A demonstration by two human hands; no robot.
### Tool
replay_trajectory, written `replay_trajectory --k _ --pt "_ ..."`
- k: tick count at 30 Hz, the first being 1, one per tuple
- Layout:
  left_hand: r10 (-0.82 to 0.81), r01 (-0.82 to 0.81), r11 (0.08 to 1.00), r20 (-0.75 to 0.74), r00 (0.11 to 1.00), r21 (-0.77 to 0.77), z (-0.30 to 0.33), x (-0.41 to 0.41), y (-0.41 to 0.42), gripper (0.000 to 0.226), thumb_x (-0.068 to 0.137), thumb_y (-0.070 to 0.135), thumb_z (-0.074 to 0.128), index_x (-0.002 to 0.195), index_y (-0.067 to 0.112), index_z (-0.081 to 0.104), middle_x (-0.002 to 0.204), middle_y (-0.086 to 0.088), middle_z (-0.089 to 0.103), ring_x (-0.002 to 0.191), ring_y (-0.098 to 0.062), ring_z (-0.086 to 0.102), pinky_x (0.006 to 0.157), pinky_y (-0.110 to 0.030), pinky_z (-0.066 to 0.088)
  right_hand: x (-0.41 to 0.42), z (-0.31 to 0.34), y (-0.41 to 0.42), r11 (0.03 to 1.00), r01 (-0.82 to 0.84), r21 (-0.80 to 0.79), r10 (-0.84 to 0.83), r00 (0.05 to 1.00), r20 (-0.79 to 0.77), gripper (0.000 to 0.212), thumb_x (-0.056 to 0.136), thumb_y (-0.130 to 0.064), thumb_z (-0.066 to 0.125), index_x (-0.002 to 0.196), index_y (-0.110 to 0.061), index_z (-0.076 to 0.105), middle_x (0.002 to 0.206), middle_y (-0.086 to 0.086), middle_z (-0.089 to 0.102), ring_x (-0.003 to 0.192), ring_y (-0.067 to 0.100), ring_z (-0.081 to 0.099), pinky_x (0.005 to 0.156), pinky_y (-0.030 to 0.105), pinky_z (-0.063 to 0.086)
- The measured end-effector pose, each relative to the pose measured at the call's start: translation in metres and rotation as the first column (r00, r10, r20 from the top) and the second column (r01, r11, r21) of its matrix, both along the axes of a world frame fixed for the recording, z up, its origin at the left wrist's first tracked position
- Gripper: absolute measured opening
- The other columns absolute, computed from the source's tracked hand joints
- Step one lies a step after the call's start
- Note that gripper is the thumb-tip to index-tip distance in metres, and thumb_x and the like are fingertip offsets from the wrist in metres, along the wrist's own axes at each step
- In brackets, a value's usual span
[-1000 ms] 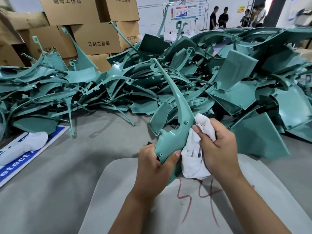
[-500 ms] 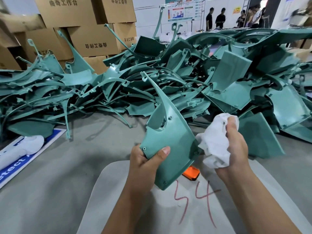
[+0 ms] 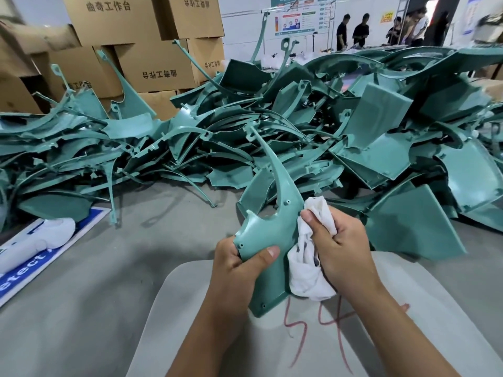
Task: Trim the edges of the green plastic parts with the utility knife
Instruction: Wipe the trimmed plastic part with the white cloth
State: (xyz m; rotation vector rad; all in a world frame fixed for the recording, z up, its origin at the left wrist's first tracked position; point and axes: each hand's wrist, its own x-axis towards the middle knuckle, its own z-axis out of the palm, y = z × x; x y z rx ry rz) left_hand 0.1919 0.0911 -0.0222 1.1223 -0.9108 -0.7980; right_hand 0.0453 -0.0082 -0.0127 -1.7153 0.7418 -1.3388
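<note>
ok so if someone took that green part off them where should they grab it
Probably the long thin arm of the green part, coming from above on the far side. It sticks up free of both hands, curved and narrow enough to wrap fingers round. The wide lower body is taken: the left hand grips its left edge, and the right hand presses a white rag to its right side.

Stacked cardboard boxes (image 3: 152,58) with printed characters stand at the back left. A blue sign (image 3: 32,263) lies on the grey floor (image 3: 89,308) at left, with a white object (image 3: 40,238) resting on it. A pale board (image 3: 441,336) bears red marks (image 3: 296,333). People (image 3: 359,34) stand far off beside a wall poster (image 3: 302,17).
</note>
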Motion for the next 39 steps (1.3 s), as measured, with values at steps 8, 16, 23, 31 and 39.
replay_trajectory --k 8,16,23,31,39 --pt "0.15 -0.173 0.971 -0.141 0.979 -0.162 0.003 -0.001 -0.003 0.025 0.08 0.013 0.073 0.104 0.007 0.077 0.102 -0.017 0.078 0.092 -0.033 0.076 0.073 -0.032 0.059 0.013 -0.005 0.01 0.987 0.16 0.0 -0.16 0.986 -0.036 0.055 0.103 -0.048 0.058 0.066 -0.009 0.044 0.058 0.007 0.045 0.057 0.007 0.034 0.054 0.038 0.035" --pt "0.271 -0.293 0.918 -0.114 0.956 -0.269 -0.001 -0.02 -0.006 0.024 0.079 0.026 0.076 0.1 0.014 0.079 0.097 -0.009 0.079 0.089 -0.024 0.077 0.074 -0.029 0.059 0.024 -0.007 0.024 0.941 0.206 0.267 -0.227 0.973 0.049 0.068 0.095 -0.064 0.044 0.069 -0.002 0.054 0.059 0.011 0.057 0.056 0.014 0.044 0.055 0.04 0.041" --pt "0.432 -0.476 0.832 -0.206 0.878 -0.286 -0.006 -0.013 -0.012 0.025 0.077 0.029 0.078 0.096 0.014 0.08 0.098 -0.009 0.079 0.092 -0.029 0.076 0.08 -0.038 0.059 0.037 -0.007 0.032 0.957 0.034 0.289 -0.04 0.999 0.017 0.077 0.093 -0.07 0.045 0.085 0.005 0.062 0.081 0.028 0.066 0.066 0.017 0.055 0.068 0.054 0.053" --pt "0.475 -0.572 0.797 -0.383 0.792 -0.194 0.003 -0.01 -0.015 0.014 0.072 0.023 0.082 0.086 0.028 0.082 0.091 0.0 0.08 0.084 -0.02 0.077 0.069 -0.033 0.06 0.025 0.0 0.025 0.756 -0.149 0.637 -0.113 0.929 0.353 0.048 0.1 -0.05 0.062 0.089 -0.003 0.065 0.082 0.015 0.067 0.08 0.031 0.062 0.08 0.056 0.055" --pt "0.456 -0.539 0.786 -0.303 0.837 -0.303 0.005 -0.019 -0.013 0.026 0.085 0.015 0.065 0.087 0.036 0.08 0.087 0.011 0.078 0.081 -0.005 0.074 0.068 -0.02 0.057 0.019 -0.01 0.011 0.816 -0.04 0.577 -0.012 0.996 0.086 0.054 0.097 -0.077 0.04 0.099 -0.028 0.062 0.088 -0.001 0.072 0.079 0.013 0.072 0.079 0.037 0.054"
